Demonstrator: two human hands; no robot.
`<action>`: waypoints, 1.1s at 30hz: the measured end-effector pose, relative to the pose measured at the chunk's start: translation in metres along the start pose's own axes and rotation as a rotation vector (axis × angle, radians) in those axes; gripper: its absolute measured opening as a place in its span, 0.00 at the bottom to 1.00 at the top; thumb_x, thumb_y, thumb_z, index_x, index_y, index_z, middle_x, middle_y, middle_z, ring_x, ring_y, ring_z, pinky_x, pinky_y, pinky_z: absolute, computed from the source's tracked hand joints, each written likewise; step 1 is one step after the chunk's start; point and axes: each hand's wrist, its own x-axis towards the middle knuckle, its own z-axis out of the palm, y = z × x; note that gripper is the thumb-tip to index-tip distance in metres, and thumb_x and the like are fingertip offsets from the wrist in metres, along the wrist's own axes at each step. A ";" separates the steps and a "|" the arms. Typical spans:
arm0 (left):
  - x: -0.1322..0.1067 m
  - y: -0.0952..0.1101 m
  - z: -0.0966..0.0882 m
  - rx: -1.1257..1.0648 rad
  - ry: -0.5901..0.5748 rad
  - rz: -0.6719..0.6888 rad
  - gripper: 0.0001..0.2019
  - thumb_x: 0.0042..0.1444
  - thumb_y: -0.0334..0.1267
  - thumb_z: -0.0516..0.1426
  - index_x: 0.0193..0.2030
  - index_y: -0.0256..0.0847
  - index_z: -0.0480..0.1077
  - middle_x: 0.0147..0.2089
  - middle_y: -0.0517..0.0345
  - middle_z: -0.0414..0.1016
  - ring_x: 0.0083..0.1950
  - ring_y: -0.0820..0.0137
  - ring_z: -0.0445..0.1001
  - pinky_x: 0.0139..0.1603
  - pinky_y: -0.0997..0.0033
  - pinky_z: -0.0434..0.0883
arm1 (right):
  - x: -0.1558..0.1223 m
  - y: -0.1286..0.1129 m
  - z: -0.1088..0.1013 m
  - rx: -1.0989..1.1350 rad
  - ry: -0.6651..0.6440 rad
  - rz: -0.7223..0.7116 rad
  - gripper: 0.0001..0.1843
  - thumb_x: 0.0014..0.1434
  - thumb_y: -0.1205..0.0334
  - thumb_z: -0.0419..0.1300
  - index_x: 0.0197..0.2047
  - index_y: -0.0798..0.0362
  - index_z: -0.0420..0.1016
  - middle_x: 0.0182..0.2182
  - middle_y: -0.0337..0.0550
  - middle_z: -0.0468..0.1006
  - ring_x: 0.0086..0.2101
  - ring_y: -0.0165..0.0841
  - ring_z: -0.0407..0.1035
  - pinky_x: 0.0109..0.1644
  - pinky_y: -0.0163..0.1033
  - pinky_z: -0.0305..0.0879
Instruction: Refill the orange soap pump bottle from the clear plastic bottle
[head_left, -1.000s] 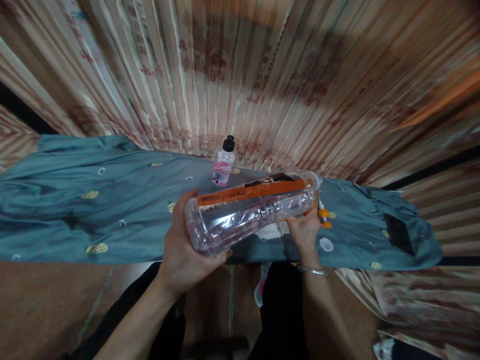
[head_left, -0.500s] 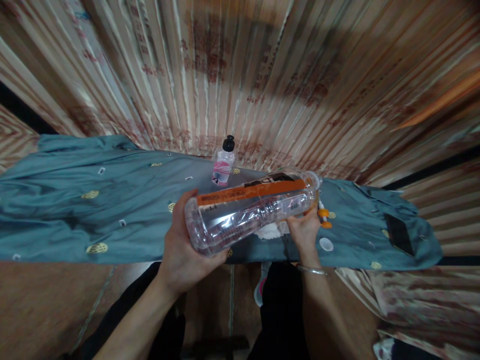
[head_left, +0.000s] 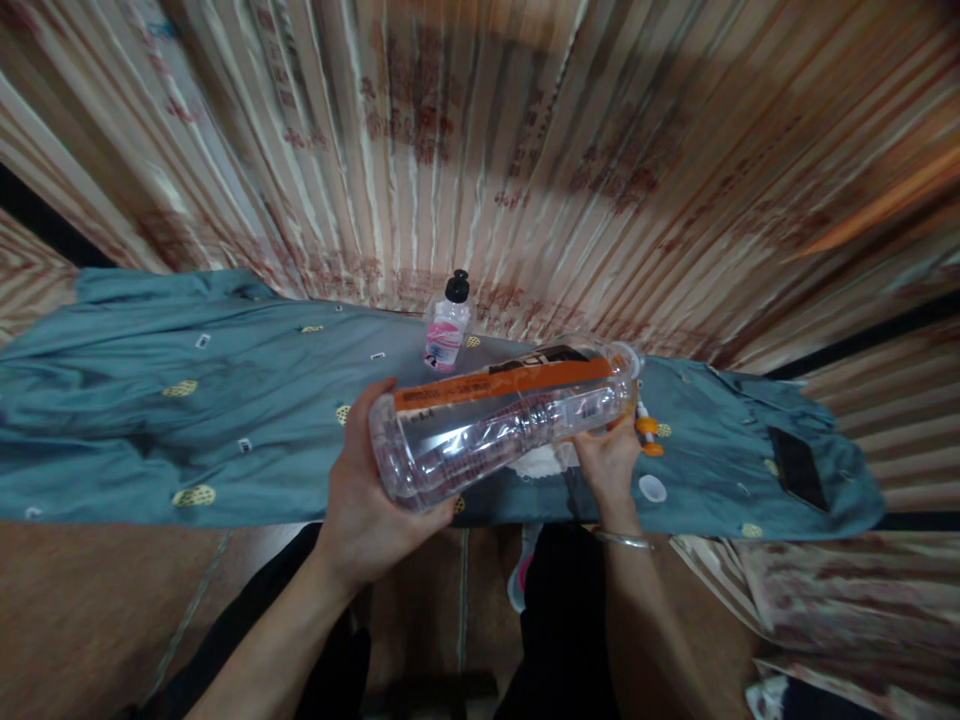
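Note:
A large clear plastic bottle (head_left: 480,440) with an orange and grey label is held tilted on its side above the cloth, its neck to the right. My left hand (head_left: 375,500) wraps round its base. Near the neck, my right hand (head_left: 609,462) grips the bottle from below, its fingers mostly hidden behind it. Beside the right hand is an orange and white item (head_left: 649,437), partly hidden. White tissue (head_left: 541,461) lies under the bottle. A round white cap (head_left: 652,488) rests on the cloth close to my right wrist.
Teal cloth with pineapple prints (head_left: 277,400) covers the long narrow surface. A small bottle with a black top and pink label (head_left: 445,335) stands behind the big one. To the right lies a black phone (head_left: 798,468). A patterned curtain (head_left: 480,150) hangs behind.

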 end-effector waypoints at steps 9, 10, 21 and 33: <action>0.000 0.000 -0.002 -0.007 -0.016 -0.020 0.47 0.44 0.41 0.73 0.73 0.53 0.65 0.58 0.52 0.87 0.51 0.49 0.91 0.51 0.47 0.91 | -0.001 0.004 0.001 -0.044 0.021 -0.002 0.38 0.46 0.42 0.68 0.56 0.55 0.73 0.43 0.58 0.87 0.44 0.56 0.82 0.51 0.60 0.79; 0.000 0.000 -0.002 -0.012 -0.017 -0.012 0.47 0.45 0.40 0.72 0.73 0.54 0.65 0.58 0.52 0.87 0.51 0.49 0.91 0.50 0.47 0.91 | -0.001 0.003 0.001 -0.046 0.024 0.007 0.38 0.45 0.43 0.68 0.55 0.54 0.73 0.43 0.58 0.87 0.43 0.56 0.82 0.52 0.60 0.80; 0.001 0.002 -0.001 -0.033 -0.014 -0.020 0.45 0.46 0.41 0.71 0.72 0.55 0.65 0.57 0.54 0.88 0.51 0.49 0.92 0.52 0.45 0.91 | 0.000 0.005 0.001 -0.062 0.016 -0.017 0.33 0.46 0.44 0.68 0.53 0.51 0.72 0.42 0.55 0.87 0.42 0.53 0.82 0.49 0.56 0.81; 0.003 0.003 0.000 -0.078 -0.014 -0.071 0.48 0.41 0.40 0.74 0.71 0.53 0.66 0.56 0.53 0.89 0.51 0.47 0.92 0.53 0.44 0.90 | 0.001 0.002 0.001 -0.041 0.035 -0.002 0.34 0.44 0.39 0.67 0.49 0.51 0.72 0.39 0.55 0.85 0.39 0.52 0.80 0.47 0.55 0.77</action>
